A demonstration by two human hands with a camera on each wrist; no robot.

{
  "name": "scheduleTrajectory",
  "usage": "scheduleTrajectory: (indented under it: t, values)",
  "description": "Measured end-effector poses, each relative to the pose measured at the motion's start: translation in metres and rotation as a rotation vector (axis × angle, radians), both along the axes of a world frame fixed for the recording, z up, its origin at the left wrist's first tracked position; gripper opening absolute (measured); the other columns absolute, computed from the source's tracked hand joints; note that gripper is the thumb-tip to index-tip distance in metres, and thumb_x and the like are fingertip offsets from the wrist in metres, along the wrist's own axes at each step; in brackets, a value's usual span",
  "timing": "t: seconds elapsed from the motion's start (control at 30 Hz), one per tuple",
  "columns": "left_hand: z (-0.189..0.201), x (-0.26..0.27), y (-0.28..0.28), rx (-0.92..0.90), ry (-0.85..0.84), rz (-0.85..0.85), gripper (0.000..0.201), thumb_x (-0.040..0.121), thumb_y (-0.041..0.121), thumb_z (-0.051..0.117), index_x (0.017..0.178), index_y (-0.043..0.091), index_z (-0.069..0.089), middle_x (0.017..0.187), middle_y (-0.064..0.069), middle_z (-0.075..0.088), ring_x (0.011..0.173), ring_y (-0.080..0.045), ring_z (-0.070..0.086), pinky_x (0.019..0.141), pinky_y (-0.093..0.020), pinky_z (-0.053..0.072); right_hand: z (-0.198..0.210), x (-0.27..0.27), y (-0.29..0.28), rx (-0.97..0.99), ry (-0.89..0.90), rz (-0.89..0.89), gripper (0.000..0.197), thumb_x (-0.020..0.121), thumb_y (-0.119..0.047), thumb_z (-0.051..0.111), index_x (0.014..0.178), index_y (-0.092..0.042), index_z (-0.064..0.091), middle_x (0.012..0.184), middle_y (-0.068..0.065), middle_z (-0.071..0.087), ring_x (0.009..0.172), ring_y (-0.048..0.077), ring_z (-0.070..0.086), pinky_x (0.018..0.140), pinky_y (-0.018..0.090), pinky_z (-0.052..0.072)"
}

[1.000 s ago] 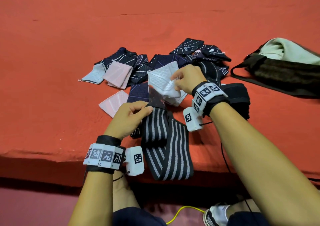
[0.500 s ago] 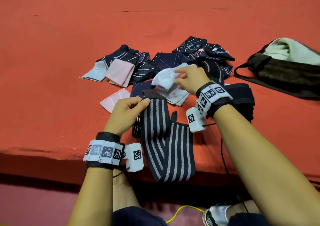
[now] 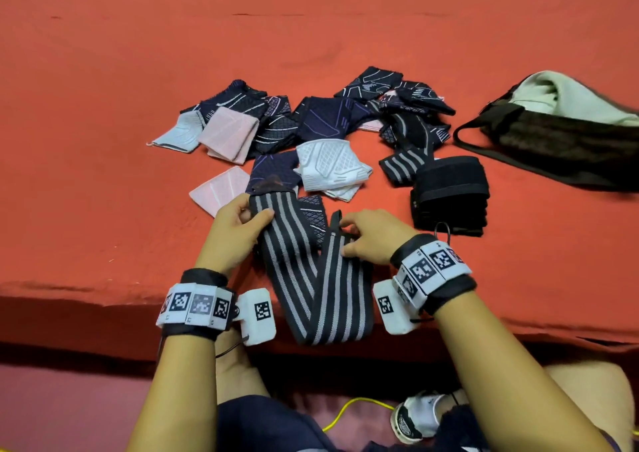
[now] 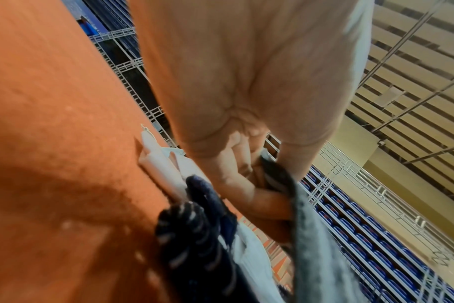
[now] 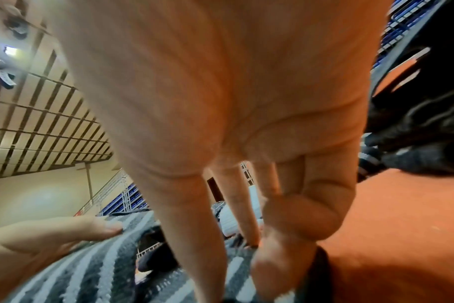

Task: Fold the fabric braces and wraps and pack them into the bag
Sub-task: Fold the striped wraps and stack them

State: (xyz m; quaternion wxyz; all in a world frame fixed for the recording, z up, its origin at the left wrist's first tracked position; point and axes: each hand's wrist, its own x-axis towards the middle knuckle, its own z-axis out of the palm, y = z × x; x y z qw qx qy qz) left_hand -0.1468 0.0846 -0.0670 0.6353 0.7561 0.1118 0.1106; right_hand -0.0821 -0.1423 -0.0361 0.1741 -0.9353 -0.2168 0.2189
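Fingers [image 3: 242,209] of left hand [image 3: 230,233] curled, far end of striped wrap [image 3: 311,278] pinched. Near end pinched by right hand [image 3: 371,235]. Wrap laid in V on red worktop [image 3: 103,209], fold overhanging edge. Judged soft, light, limp; best gripped at ends. Bag [image 3: 560,140] far right.

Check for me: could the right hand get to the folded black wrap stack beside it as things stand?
Probably yes. The black wrap stack lies just beyond the right hand with only bare red cloth between, but the hand must first release the striped wrap.
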Motion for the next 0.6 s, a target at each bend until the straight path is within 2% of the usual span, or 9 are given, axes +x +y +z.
scheduleTrajectory:
  t: [0.07, 0.17, 0.27, 0.33, 0.37, 0.43, 0.5, 0.57, 0.6]
  values:
    - [-0.002, -0.004, 0.003, -0.021, -0.006, 0.038, 0.010, 0.096, 0.000, 0.058, 0.104, 0.006, 0.058, 0.088, -0.001, 0.076, 0.082, -0.015, 0.072, 0.070, -0.026, 0.057, -0.006, -0.003, -0.007, -0.012, 0.010, -0.016, 0.045, 0.086, -0.022, 0.074, 0.129, -0.015, 0.061, 0.122, 0.005, 0.065, 0.112, 0.025, 0.060, 0.094, 0.029, 0.048]
    - [-0.005, -0.010, 0.006, -0.032, -0.010, 0.079, 0.012, 0.095, -0.001, 0.058, 0.104, 0.006, 0.055, 0.082, -0.001, 0.074, 0.075, -0.016, 0.070, 0.065, -0.028, 0.057, -0.015, -0.005, -0.025, 0.006, -0.014, -0.072, 0.029, 0.086, -0.020, 0.074, 0.113, -0.015, 0.067, 0.108, 0.004, 0.065, 0.107, 0.025, 0.061, 0.083, 0.026, 0.044]
    - [-0.007, -0.013, 0.009, -0.040, -0.031, 0.133, 0.011, 0.090, 0.013, 0.063, 0.098, 0.018, 0.057, 0.095, -0.015, 0.071, 0.088, -0.031, 0.069, 0.079, -0.045, 0.057, -0.013, -0.004, -0.046, 0.063, -0.108, -0.165, 0.019, 0.086, -0.015, 0.070, 0.105, -0.019, 0.071, 0.102, 0.006, 0.067, 0.106, 0.029, 0.062, 0.086, 0.029, 0.047]
    - [-0.008, -0.014, 0.009, -0.046, -0.018, 0.176, 0.018, 0.082, 0.024, 0.064, 0.099, 0.019, 0.058, 0.103, -0.021, 0.069, 0.098, -0.040, 0.068, 0.085, -0.054, 0.055, -0.006, 0.001, -0.058, 0.098, -0.190, -0.240, 0.024, 0.088, -0.014, 0.066, 0.110, -0.019, 0.072, 0.107, 0.008, 0.068, 0.108, 0.032, 0.062, 0.090, 0.032, 0.048]
    - [-0.009, -0.014, 0.009, -0.035, -0.010, 0.186, 0.023, 0.080, 0.027, 0.065, 0.099, 0.018, 0.058, 0.102, -0.020, 0.069, 0.096, -0.039, 0.068, 0.084, -0.055, 0.056, -0.002, 0.004, -0.062, 0.112, -0.228, -0.262, 0.026, 0.089, -0.013, 0.065, 0.114, -0.019, 0.071, 0.111, 0.009, 0.068, 0.109, 0.032, 0.061, 0.092, 0.033, 0.047]
    - [-0.010, -0.013, 0.007, 0.003, 0.004, 0.211, 0.024, 0.082, 0.024, 0.069, 0.096, 0.014, 0.052, 0.088, -0.017, 0.068, 0.080, -0.031, 0.068, 0.068, -0.045, 0.060, 0.006, 0.008, -0.063, 0.137, -0.279, -0.249, 0.027, 0.091, -0.014, 0.061, 0.116, -0.020, 0.071, 0.115, 0.008, 0.067, 0.113, 0.032, 0.060, 0.095, 0.034, 0.045]
    - [-0.012, -0.011, 0.005, 0.043, -0.004, 0.251, 0.028, 0.087, 0.011, 0.071, 0.095, 0.014, 0.044, 0.078, -0.007, 0.059, 0.067, -0.017, 0.062, 0.051, -0.028, 0.054, 0.011, 0.007, -0.056, 0.168, -0.295, -0.190, 0.030, 0.093, -0.015, 0.060, 0.119, -0.023, 0.071, 0.123, 0.006, 0.067, 0.118, 0.030, 0.059, 0.100, 0.035, 0.045]
    - [-0.010, -0.012, 0.006, 0.120, -0.044, 0.300, 0.037, 0.083, 0.007, 0.075, 0.099, 0.013, 0.042, 0.077, 0.001, 0.048, 0.059, -0.004, 0.050, 0.050, -0.017, 0.045, 0.013, 0.003, -0.044, 0.195, -0.279, -0.138, 0.030, 0.094, -0.018, 0.060, 0.121, -0.025, 0.070, 0.127, 0.002, 0.068, 0.121, 0.027, 0.058, 0.103, 0.033, 0.044]
    - [-0.008, -0.012, 0.007, 0.162, -0.069, 0.318, 0.040, 0.081, 0.007, 0.077, 0.100, 0.013, 0.042, 0.076, 0.003, 0.044, 0.059, -0.005, 0.045, 0.055, -0.017, 0.042, 0.012, 0.002, -0.038, 0.207, -0.275, -0.115, 0.030, 0.094, -0.018, 0.060, 0.121, -0.025, 0.071, 0.127, 0.001, 0.068, 0.121, 0.026, 0.058, 0.104, 0.033, 0.044]
